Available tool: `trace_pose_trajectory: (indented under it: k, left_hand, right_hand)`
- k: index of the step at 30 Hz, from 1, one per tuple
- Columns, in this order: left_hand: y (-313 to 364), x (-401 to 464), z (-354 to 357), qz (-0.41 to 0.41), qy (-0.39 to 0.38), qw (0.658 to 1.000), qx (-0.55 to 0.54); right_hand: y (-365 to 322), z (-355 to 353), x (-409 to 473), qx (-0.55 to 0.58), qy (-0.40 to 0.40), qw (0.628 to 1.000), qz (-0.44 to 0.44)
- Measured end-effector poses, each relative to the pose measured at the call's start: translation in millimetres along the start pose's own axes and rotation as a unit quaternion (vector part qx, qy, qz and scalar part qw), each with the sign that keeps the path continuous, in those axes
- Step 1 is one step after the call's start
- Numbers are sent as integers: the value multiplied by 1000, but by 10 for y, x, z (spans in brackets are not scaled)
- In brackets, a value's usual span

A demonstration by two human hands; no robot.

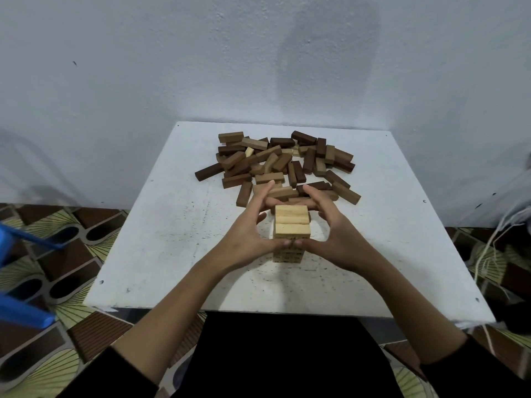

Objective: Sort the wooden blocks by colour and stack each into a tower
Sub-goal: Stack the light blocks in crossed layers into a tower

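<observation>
Both hands cupped round the top of a pale tower (290,234), centre of the frame. Left hand (247,228) curved against the tower's left side, thumb pressed to the near face, fingers arched up and over toward the far edge. Right hand (330,231) mirroring it on the right, thumb meeting the near face just beside the left thumb. Fingers curled about the stack on both sides rather than pinching any single block; looks like squaring and steadying, not lifting. Whether the far fingertips actually touch the wood: cannot tell, hidden behind the top layer.

Top layer showing two light blocks (292,222) lying side by side, with a sliver of something darker at the right rear edge, too small to name. Lower courses mostly hidden by the thumbs.

Just behind the hands, toward upper centre, a loose pile of blocks (281,165), mid-brown and dark brown mixed, a few pale ones buried among them. All on a white table (172,239) against a pale wall (143,67). Patterned floor (71,254) lower left, something blue (26,311) at the left edge, cords (488,254) at the right.

Risks from here, as a judgement: uneven squeeze from one side shearing the upper courses off line; hands pulled away abruptly dragging the top blocks; a finger brushing the pile behind and knocking strays against the base. Sorting plainly far from done, so a narrow tower growing taller becomes easier to topple.
</observation>
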State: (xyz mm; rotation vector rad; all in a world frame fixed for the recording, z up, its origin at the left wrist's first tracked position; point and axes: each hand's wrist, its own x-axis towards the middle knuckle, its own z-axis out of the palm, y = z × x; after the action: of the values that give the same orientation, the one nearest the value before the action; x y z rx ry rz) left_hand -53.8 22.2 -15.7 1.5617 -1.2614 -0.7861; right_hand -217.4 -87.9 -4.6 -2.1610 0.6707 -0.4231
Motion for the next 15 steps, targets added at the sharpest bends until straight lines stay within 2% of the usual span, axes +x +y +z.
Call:
trace_pose_trajectory:
  k: [15]
  left_hand:
    - [75,-10,-22,9,-1,1000,-8]
  right_hand:
    - [-41,-37,-26,23,0,1000,-4]
